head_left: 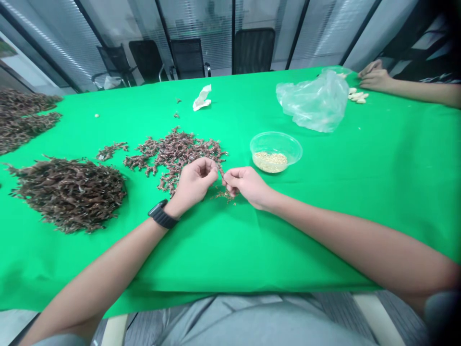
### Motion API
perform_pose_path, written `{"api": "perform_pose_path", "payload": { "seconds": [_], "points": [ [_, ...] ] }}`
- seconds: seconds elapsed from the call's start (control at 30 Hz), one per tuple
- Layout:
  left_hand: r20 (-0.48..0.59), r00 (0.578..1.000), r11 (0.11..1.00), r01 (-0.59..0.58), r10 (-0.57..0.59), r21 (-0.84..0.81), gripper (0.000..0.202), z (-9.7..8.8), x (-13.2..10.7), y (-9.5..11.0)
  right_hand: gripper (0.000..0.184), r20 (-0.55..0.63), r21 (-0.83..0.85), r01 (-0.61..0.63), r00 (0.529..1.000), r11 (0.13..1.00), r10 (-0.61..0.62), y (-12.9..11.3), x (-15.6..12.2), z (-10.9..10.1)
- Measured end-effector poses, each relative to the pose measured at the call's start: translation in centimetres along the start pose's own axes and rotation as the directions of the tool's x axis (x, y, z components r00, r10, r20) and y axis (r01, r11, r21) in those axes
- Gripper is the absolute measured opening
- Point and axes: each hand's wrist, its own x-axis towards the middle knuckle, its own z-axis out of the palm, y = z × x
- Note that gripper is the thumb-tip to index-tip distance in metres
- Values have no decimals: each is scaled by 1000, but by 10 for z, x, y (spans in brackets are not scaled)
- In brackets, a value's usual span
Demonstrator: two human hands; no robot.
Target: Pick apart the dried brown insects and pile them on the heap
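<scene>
Held between both hands, just above the cloth: one thin dried brown seed sprig (220, 171), tilted. Right hand (248, 186): thumb and forefinger closed in a pinch on the sprig's lower part, remaining fingers curled under. Left hand (196, 185): fingers curled inward, fingertips (215, 166) at the sprig's upper end; firm hold or mere touch, impossible to tell from this view. Black wristwatch (162, 214) on the left wrist.

Directly below the grip, on the cloth: small scatter of loose tan seeds (225, 196). Just past the left hand, away from the body: loose spread of broken sprigs (176, 156). Left of the grip: dense heap of sprigs (68, 194); beyond it, at the table's left end, two more heaps (21, 120). Ahead and to the right of the grip: clear plastic bowl (275, 151) with a shallow layer of pale seeds (270, 162). Beyond the bowl: crumpled clear plastic bag (313, 101). Well ahead of the grip: crumpled white paper (201, 97). Far right corner, well apart from the grip: a second person's two hands (374, 76), beside a few pale pieces (358, 95), kind unclear. Under everything: bright green tablecloth (324, 240). Past the far table edge: black office chairs (254, 50)
</scene>
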Motion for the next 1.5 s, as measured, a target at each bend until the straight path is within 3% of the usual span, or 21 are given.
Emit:
{"api": "perform_pose_path", "payload": {
  "seconds": [0.13, 0.2, 0.27, 0.4, 0.5, 0.63, 0.8, 0.9, 1.03, 1.33, 1.4, 1.5],
  "points": [
    [-24, 969, 922, -225, 245, 314, 1, -2, -1, 0, 38, 33, 137, -80, 997, 987, 76, -2, -3, 2],
    [-15, 949, 881, -287, 315, 375, 2, -4, -2, 1, 41, 48, 172, -87, 996, 981, 79, -3, -4, 3],
    [-22, 951, 893, -283, 310, 350, 3, -4, -2, 2, 42, 55, 183, -81, 996, 980, 72, -3, -3, 2],
    [-42, 995, 992, -89, 93, 89, 11, -2, -1, 5, 40, 47, 131, -38, 998, 991, 32, -1, -1, 1],
    [51, 988, 960, 151, -143, -234, 18, -1, 1, 5, 35, 15, -43, 50, 999, 998, -49, 1, 1, -1],
    [259, 889, 696, 457, -378, -554, 18, -3, 5, 6, 25, -20, -331, 174, 981, 927, -192, 2, 2, -5],
    [472, 711, 386, 689, -521, -613, 19, -12, 8, 10, 28, 7, -554, 295, 937, 778, -350, 2, 1, -8],
    [536, 654, 284, 736, -534, -615, 17, -16, 10, 11, 30, 18, -589, 314, 926, 744, -377, 2, 1, -8],
    [570, 621, 238, 761, -538, -603, 15, -19, 11, 11, 27, 25, -584, 315, 928, 748, -371, 3, 2, -9],
    [564, 627, 251, 757, -537, -603, 18, -18, 10, 16, 28, 20, -588, 312, 928, 747, -372, 1, 0, -8],
    [538, 660, 314, 737, -524, -598, 19, -16, 9, 16, 27, 12, -572, 303, 932, 762, -361, 2, 0, -6],
    [442, 769, 508, 638, -463, -579, 19, -11, 7, 13, 23, -18, -472, 237, 960, 849, -278, 4, 1, -4]
  ]
}}
